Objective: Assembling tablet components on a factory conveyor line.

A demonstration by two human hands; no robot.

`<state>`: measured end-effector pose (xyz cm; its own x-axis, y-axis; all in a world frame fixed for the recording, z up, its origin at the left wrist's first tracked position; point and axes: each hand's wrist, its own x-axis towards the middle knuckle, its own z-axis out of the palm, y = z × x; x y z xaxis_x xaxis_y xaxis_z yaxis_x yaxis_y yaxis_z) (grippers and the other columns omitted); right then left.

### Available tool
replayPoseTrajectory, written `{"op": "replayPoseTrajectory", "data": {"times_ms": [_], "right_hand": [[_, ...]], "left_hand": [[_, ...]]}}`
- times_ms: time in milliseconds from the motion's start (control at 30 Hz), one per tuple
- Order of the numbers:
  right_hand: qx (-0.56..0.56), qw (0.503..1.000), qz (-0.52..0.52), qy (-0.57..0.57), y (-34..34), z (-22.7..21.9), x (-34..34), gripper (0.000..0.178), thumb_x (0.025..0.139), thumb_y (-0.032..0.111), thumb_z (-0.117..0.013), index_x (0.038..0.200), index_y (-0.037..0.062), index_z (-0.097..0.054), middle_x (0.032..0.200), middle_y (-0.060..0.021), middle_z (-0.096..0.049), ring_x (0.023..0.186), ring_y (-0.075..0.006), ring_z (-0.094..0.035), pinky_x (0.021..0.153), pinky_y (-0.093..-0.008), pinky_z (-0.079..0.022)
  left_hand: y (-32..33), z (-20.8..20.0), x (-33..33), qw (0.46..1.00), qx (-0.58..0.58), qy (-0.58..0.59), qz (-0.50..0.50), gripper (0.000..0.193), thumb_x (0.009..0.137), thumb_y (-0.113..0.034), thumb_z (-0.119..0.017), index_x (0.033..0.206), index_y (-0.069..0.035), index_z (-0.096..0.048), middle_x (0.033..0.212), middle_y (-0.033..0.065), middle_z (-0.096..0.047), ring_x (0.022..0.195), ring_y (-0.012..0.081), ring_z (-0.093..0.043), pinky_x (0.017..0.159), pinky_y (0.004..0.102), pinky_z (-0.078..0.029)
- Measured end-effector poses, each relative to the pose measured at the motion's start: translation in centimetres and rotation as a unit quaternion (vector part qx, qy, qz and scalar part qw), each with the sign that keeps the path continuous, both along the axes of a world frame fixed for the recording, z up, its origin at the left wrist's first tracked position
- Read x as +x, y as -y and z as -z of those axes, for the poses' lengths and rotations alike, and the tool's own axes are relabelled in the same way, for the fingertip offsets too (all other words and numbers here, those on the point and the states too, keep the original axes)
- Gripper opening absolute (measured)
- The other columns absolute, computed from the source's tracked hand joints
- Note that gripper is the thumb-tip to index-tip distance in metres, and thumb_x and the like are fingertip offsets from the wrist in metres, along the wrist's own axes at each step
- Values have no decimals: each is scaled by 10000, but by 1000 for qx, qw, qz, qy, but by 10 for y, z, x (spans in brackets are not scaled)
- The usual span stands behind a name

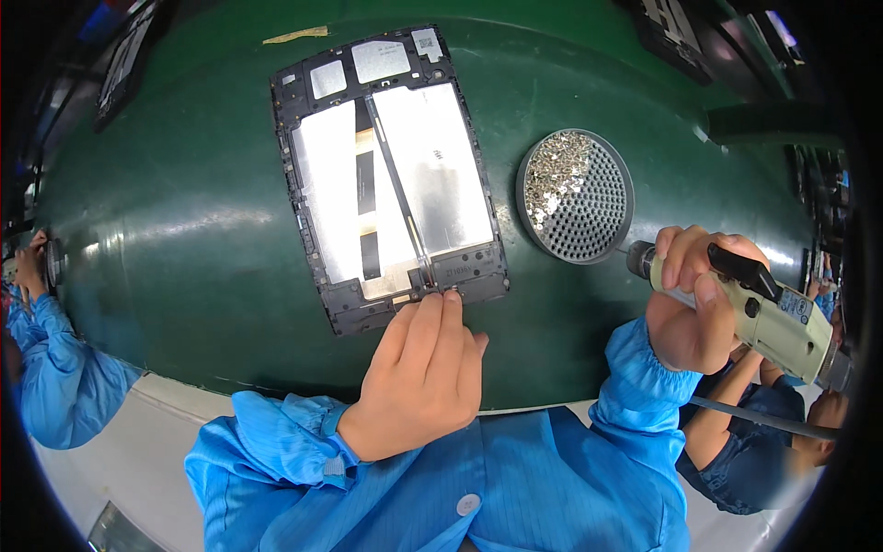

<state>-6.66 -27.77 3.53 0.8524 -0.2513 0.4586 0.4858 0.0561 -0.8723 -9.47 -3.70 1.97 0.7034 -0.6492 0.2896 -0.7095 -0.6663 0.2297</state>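
An opened tablet chassis (432, 175) with a black frame and silver metal plates lies slightly tilted on the green bench. My left hand (418, 377) rests its outstretched fingertips on the lower edge of this frame, thumb apart to the right. Closed around a pale green electric screwdriver (777, 327) is my right hand (704, 294). The driver's nose points left, toward the rim of a round grey screw tray (631, 198). Many small silver screws (559, 166) lie heaped in that tray's upper left, over a plate full of holes.
A yellowish strip (294, 35) lies beyond the tablet. More device frames stand at the far left (129, 60) and far right (676, 37). A co-worker's blue sleeve (60, 368) is at the left; another person (750, 451) sits at the right, behind a dark cable (763, 419).
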Motion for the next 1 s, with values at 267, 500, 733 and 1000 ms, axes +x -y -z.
{"op": "replayPoseTrajectory", "data": {"times_ms": [267,500,733,1000], "right_hand": [[-6,999,32,9,5,4,0,364,803,66,-601,1141,-17,-496,708,-102,-531,613,-206,-519,626,-373,-444],[-6,999,42,13,8,0,7,353,792,59,-575,1128,-10,-494,683,-98,-514,607,-196,-503,612,-366,-434],[13,995,97,14,4,14,7,314,802,-39,-539,1108,-20,-474,674,-92,-525,539,-164,-484,613,-363,-477],[38,993,113,-26,13,13,6,498,780,-31,-580,1253,-6,-425,811,-69,-560,724,-146,-561,693,-321,-514]], "left_hand": [[-4,1,4,994,-82,-65,-28,198,662,5,-752,799,60,-621,992,185,-651,947,332,-623,792,394,-528],[5,-2,14,993,-97,-37,-52,176,677,11,-742,800,51,-624,957,176,-642,936,320,-623,761,390,-522],[-2,11,29,989,-141,-10,-54,229,651,4,-741,801,8,-568,833,121,-573,902,323,-595,752,424,-450],[-32,-2,3,995,25,14,-92,276,731,-58,-710,994,0,-650,1142,161,-556,1152,416,-502,949,577,-389]]}}
